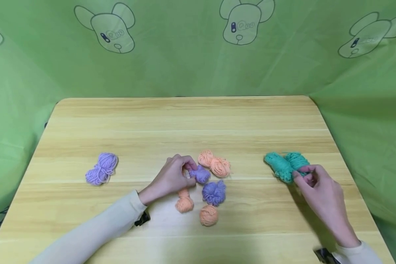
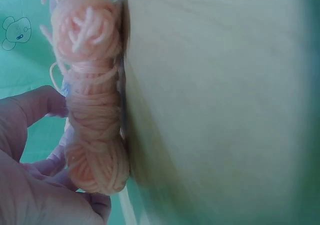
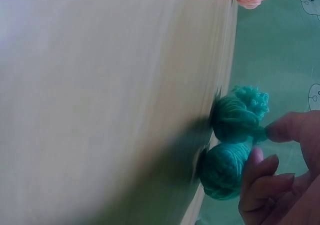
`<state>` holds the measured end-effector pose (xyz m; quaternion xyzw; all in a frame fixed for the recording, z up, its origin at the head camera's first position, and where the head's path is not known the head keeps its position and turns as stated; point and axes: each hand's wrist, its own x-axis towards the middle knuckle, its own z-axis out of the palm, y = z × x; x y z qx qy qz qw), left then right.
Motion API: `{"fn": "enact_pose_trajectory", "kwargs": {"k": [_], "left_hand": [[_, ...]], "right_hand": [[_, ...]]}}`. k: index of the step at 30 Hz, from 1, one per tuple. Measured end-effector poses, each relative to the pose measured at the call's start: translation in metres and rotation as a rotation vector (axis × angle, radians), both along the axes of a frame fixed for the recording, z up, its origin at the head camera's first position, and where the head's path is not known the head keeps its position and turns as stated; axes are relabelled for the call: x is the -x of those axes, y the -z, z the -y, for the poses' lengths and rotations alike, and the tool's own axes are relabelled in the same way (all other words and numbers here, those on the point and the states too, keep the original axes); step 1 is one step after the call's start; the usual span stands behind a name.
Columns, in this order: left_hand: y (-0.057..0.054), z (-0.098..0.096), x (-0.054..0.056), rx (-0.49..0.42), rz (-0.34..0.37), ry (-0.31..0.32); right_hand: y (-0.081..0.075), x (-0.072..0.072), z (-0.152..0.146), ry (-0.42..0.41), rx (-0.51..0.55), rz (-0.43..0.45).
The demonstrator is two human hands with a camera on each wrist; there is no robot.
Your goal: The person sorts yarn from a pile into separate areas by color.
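- Centrally, my left hand [image 1: 171, 175], fingers curled, pinches a small purple skein [image 1: 202, 175] just beside a peach skein [image 1: 219, 167].
- Rightward, my right hand [image 1: 324, 192] pinches teal yarn [image 1: 279, 167] on the table [image 1: 244, 128], fingers bent.
- Lilac skein [image 1: 102, 168] lies well apart, leftward.

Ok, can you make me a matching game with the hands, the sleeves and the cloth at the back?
1. Left hand
2. Right hand
3. Sleeves
4. Cloth

A. Green, printed with animal heads
B. Fingers on teal yarn
C. Off-white
D. Fingers at a purple bundle

Pairs: 1-D, 2-B, 3-C, 4-A
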<state>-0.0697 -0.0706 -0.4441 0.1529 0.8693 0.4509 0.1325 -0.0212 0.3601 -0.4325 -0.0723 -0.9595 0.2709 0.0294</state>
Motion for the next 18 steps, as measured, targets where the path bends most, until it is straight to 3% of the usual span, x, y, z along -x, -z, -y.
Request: {"fn": "enact_pose_trajectory", "kwargs": {"k": [8, 18], "left_hand": [[0.001, 0.005, 0.001, -0.061, -0.001, -0.035], [-0.002, 0.015, 0.000, -0.110, -0.010, -0.077]], "right_hand": [[0.001, 0.000, 0.001, 0.035, 0.064, -0.060], [-0.003, -0.001, 0.010, 0.090, 0.234, -0.104]]}}
